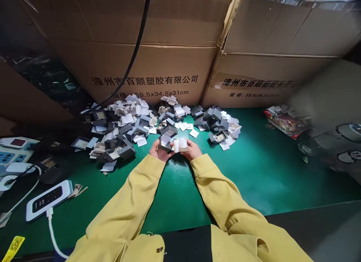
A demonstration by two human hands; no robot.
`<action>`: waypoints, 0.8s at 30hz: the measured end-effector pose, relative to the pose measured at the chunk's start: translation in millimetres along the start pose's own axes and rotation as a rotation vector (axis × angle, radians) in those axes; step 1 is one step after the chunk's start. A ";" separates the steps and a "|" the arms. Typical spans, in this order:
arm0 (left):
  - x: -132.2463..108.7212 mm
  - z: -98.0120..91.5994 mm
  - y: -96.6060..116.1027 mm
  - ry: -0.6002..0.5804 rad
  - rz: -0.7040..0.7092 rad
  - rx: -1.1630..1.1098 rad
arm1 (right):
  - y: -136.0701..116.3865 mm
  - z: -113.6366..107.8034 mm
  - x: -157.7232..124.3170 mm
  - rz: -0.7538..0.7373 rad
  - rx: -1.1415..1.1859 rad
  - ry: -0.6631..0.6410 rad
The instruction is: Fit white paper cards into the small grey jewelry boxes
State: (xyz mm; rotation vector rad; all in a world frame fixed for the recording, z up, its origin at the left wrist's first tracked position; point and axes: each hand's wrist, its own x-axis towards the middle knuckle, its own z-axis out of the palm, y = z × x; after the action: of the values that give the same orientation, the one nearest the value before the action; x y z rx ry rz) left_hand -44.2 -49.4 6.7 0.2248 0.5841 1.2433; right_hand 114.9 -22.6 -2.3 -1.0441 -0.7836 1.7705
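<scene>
My left hand (160,151) is closed around a small dark grey box (164,142) that stands open towards me. Close beside it, my right hand (193,150) grips a small white insert with a brownish lower edge (183,144). A further white piece (175,145) shows between the two hands; which hand holds it I cannot tell. Just beyond my fingers lies another dark grey box (169,131). Loose white cards (194,133) are scattered on the green table (180,190) ahead of my hands.
Piles of grey boxes and white inserts lie left (124,130) and right (216,121). Cardboard cartons (146,66) wall the back. A white device (49,200) with a cable and a power strip (14,153) sit left. A red packet (287,121) and clear bottle (332,141) stand right.
</scene>
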 end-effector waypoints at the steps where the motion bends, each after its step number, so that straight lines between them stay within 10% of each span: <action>1: -0.3 0.1 -0.4 0.001 0.003 0.002 | 1.3 0.1 1.8 -0.007 -0.008 0.021; 9: -0.7 1.6 6.3 0.030 0.115 -0.054 | -4.6 -8.5 -2.6 -0.369 -0.426 0.262; 16: 2.0 4.5 3.6 0.064 0.067 -0.005 | -14.2 -5.5 -17.2 -0.949 -1.412 -0.062; 24: 1.7 5.0 4.7 0.049 0.122 0.011 | -11.0 -9.7 -15.4 -1.037 -1.294 -0.015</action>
State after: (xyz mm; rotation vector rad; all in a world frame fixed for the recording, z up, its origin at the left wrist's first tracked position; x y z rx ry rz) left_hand -45.1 -45.6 12.6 0.2427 0.6276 1.3673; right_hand 131.4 -31.8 7.6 -1.0055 -2.0956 0.2423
